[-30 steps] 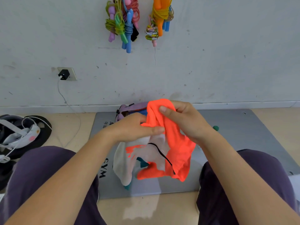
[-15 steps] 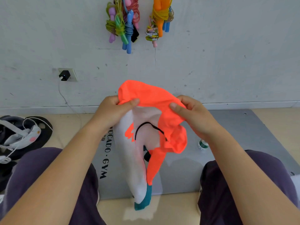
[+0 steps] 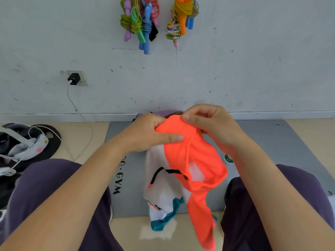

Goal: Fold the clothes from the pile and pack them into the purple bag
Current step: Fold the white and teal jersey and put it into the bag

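— Lower now: you've brought both hands down from the wall to mid-frame, and the purple bag (image 3: pixel 167 113) peeps out behind them again.

— What's my grip?

— Your left hand (image 3: pixel 145 133) and right hand (image 3: pixel 208 122) each pinch the top edge of the orange and white garment (image 3: pixel 188 165); it hangs between your knees over the grey mat (image 3: pixel 282 142).

— Anything around?

— Jump ropes (image 3: pixel 143 20) hang upper centre, a charger (image 3: pixel 74 79) at left, and a small green thing (image 3: pixel 228 158) sits beside your right wrist.

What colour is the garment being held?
Mostly neon orange and white, with teal trim and a black line: the garment, head view.
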`<move>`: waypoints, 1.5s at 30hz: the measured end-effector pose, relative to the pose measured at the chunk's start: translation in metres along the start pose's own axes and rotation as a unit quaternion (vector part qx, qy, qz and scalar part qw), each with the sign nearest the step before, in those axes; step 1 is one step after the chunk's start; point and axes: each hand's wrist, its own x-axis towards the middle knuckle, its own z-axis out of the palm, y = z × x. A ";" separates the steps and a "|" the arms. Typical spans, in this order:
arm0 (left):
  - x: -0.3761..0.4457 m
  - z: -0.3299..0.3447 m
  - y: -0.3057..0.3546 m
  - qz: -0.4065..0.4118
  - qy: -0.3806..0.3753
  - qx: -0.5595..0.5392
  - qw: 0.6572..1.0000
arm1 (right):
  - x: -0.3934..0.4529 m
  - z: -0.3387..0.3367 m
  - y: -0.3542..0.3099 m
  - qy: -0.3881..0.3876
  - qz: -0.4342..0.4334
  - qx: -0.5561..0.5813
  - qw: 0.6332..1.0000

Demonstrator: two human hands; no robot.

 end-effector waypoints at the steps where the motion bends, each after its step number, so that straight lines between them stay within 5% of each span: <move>1: 0.000 0.000 -0.001 0.001 0.022 -0.016 1.000 | 0.002 0.000 0.002 0.050 -0.005 -0.002 0.999; 5: 0.002 0.001 -0.001 0.017 0.136 -0.087 0.987 | 0.006 0.002 0.005 0.168 -0.023 -0.066 0.983; 12: 0.003 0.000 -0.001 0.048 0.164 -0.168 0.971 | -0.006 0.019 0.009 -0.040 0.030 -0.131 0.990; 19: 0.002 -0.013 -0.004 0.064 0.188 -0.287 0.937 | -0.008 0.001 0.007 -0.148 0.025 -0.184 0.971; 22: 0.002 -0.018 -0.003 0.059 0.191 -0.278 0.940 | -0.008 -0.005 0.008 -0.107 0.009 -0.208 0.972; 25: 0.002 -0.022 -0.004 -0.005 0.153 -0.235 0.960 | -0.007 -0.008 0.005 -0.039 0.013 -0.060 0.997; 30: -0.007 -0.010 -0.004 -0.061 -0.053 -0.060 0.995 | -0.007 0.010 0.005 -0.005 -0.012 0.033 0.999; 36: 0.001 0.002 0.001 -0.017 0.139 -0.223 0.965 | -0.001 0.003 0.008 0.045 0.055 0.113 0.991; 40: 0.003 -0.009 -0.004 0.031 0.171 -0.288 0.942 | -0.002 -0.003 0.015 -0.086 0.132 0.000 0.988; 45: 0.004 -0.014 -0.006 0.028 0.183 -0.306 0.934 | 0.002 -0.004 0.017 0.002 0.059 0.082 0.995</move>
